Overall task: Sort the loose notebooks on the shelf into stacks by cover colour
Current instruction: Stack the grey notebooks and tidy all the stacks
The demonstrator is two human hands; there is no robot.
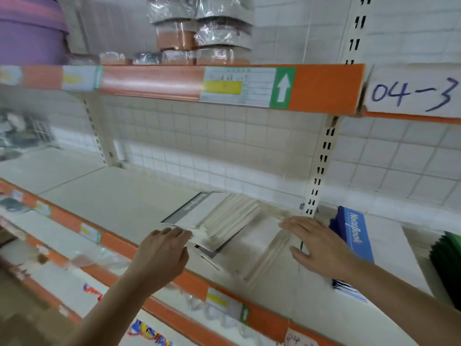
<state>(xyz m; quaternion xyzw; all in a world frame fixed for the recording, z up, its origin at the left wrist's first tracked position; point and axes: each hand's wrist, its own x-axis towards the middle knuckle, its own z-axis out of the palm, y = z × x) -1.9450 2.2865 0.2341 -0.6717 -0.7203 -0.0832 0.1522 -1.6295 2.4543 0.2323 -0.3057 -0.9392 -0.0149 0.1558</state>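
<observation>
We've got left hand (163,255) fingers curled on the white stack's (219,221) edge, right hand (321,243) flat at 3 o'clock, likely squaring it beside the blue notebooks (354,243).

Open shelf board (104,196) lies left of the white notebook stack (214,218), free back to the tiled wall (199,136). The orange-edged upper shelf (324,88) limits headroom. The slotted upright (321,168) stands behind the right hand (321,245); the blue notebook stack (354,245) and what appear to be green notebooks (447,265) block the right side.
</observation>
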